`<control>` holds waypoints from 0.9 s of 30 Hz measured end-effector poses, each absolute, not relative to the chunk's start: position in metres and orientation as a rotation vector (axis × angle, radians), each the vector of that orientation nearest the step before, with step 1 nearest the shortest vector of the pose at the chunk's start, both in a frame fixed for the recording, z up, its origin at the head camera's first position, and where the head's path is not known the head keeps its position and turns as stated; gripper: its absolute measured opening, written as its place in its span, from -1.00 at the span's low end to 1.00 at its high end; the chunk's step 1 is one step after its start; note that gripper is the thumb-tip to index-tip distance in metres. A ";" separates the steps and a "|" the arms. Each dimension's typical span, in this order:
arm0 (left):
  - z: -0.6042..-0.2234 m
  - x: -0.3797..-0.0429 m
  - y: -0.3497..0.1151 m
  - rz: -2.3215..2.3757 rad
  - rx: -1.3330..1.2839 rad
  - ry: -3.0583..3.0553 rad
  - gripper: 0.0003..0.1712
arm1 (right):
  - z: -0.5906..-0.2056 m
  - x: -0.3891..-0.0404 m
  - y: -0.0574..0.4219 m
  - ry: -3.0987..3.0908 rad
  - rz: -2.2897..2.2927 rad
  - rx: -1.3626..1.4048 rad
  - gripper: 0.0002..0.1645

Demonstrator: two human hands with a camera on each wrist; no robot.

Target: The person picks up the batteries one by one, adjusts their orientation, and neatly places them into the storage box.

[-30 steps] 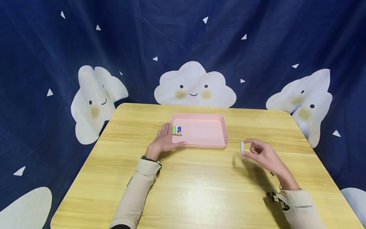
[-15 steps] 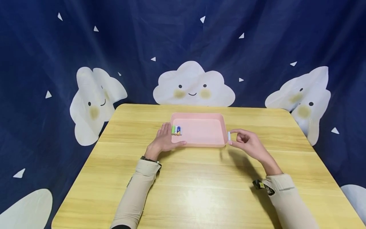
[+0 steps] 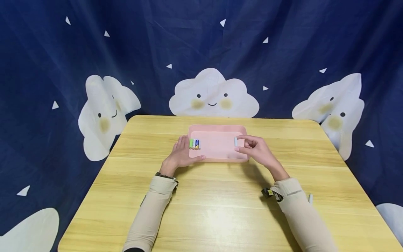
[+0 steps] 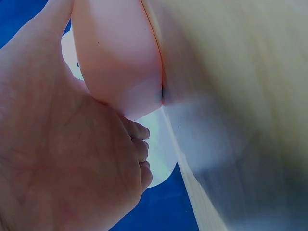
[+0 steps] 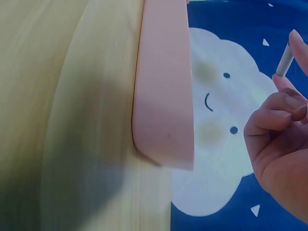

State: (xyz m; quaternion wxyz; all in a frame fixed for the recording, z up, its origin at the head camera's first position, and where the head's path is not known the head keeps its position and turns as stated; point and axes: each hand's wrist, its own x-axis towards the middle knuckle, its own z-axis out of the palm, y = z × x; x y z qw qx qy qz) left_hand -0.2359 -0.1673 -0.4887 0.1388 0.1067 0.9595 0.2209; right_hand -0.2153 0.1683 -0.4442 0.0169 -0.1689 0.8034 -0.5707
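A shallow pink tray (image 3: pixel 220 160) stands on the table. Several batteries (image 3: pixel 194 144), green, white and blue with orange among them, lie side by side at its left end. My left hand (image 3: pixel 180 155) rests against the tray's left end, fingers straight along the wall and thumb at the front rim. Over the right part of the tray, my right hand (image 3: pixel 256 150) pinches a white battery (image 3: pixel 235 141) at its two ends between thumb and forefinger. In the right wrist view this battery (image 5: pixel 285 60) is above the rim level, its other fingers curled in.
Another white cylinder (image 3: pixel 310 198) lies on the wooden table (image 3: pixel 220 210) beside my right forearm. A dark blue curtain (image 3: pixel 195 31) with white clouds hangs behind the table's far edge.
My right hand has carried the white battery leftward from the table's right side, across the tray's right rim and over its inside. The left hand has stayed in place.
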 end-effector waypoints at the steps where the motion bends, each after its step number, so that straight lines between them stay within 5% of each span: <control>1: -0.488 -0.236 -0.167 0.637 0.307 2.773 0.57 | -0.445 -0.218 0.165 2.494 -1.778 -0.519 -0.57; 17: -0.489 -0.236 -0.167 0.628 0.312 2.779 0.55 | -0.462 -0.250 0.113 2.462 -1.840 -0.646 -0.55; 27: -0.490 -0.237 -0.168 0.626 0.310 2.778 0.54 | -0.467 -0.260 0.091 2.405 -1.751 -0.370 -0.43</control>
